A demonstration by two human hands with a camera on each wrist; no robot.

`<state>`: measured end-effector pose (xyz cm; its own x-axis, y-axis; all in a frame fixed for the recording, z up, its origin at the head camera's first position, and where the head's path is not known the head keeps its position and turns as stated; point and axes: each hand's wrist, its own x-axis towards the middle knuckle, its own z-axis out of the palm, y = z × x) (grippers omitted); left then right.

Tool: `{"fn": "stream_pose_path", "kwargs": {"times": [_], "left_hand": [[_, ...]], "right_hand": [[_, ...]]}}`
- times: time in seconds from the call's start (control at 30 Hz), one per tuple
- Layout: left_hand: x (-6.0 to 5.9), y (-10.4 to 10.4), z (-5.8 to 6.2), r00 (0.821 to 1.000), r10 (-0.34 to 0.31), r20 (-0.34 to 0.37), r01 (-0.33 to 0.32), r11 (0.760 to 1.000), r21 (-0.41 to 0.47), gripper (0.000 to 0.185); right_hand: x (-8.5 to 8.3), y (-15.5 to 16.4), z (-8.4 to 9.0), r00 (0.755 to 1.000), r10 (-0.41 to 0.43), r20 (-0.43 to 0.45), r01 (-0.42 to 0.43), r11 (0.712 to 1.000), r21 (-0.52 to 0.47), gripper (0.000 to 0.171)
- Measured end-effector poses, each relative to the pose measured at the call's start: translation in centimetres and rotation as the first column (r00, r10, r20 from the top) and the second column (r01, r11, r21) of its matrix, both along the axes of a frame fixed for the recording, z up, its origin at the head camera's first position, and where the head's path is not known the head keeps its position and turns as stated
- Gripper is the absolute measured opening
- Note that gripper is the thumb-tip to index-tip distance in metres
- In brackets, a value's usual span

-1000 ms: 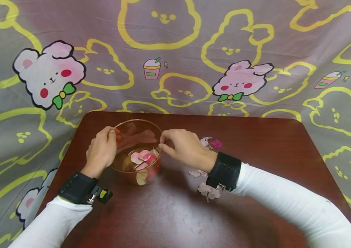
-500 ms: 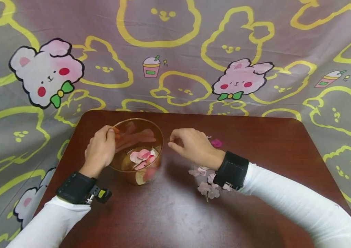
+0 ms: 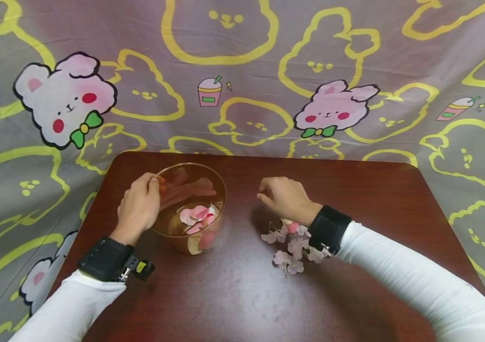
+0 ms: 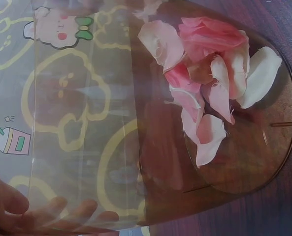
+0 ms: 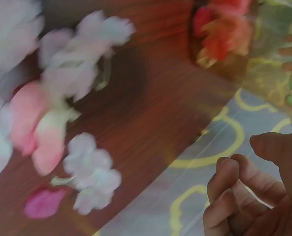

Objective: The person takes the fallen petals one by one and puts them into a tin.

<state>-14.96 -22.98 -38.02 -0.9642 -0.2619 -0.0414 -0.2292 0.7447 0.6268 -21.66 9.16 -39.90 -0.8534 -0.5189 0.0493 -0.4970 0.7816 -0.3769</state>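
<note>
My left hand (image 3: 140,202) grips the left rim of a transparent amber container (image 3: 189,235) that stands on the table. In the left wrist view, fingers (image 4: 84,209) show through its clear wall. Pink, white and red petals (image 4: 214,49) lie at its bottom. My right hand (image 3: 287,197) hovers over the table, right of the container and apart from it. The right wrist view shows its fingers (image 5: 224,184) loosely bent, the thumb apart, holding nothing. Pale pink blossoms (image 3: 295,249) lie below the right wrist, partly hidden by it. Among them are pink petals (image 5: 49,147).
The brown table (image 3: 234,294) has a rounded far edge. Behind it hangs a patterned cloth (image 3: 251,71) with yellow outlines and rabbit faces. A magenta petal (image 5: 45,202) lies beside a small blossom in the right wrist view.
My right hand has moved right, away from the container's rim towards the blossoms. My left hand stays at the rim. More blossoms show beneath the right wrist.
</note>
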Motion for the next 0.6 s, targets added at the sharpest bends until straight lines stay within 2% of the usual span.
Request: {"fn": "stream_pose_path", "kwargs": {"times": [0.4, 0.6], "left_hand": [[-0.1, 0.2, 0.1, 1.000, -0.001, -0.006, 0.001, 1.000, -0.002, 0.051], [0.0, 0.0, 0.0, 1.000, -0.007, 0.007, 0.007, 1.000, -0.010, 0.052]], "right_hand": [[-0.7, 3.6, -2.3, 0.992, -0.054, 0.110, 0.044, 0.995, 0.088, 0.022], [-0.8, 4.7, -3.9, 0.989, -0.074, 0.125, 0.055, 0.988, 0.143, 0.020]]}}
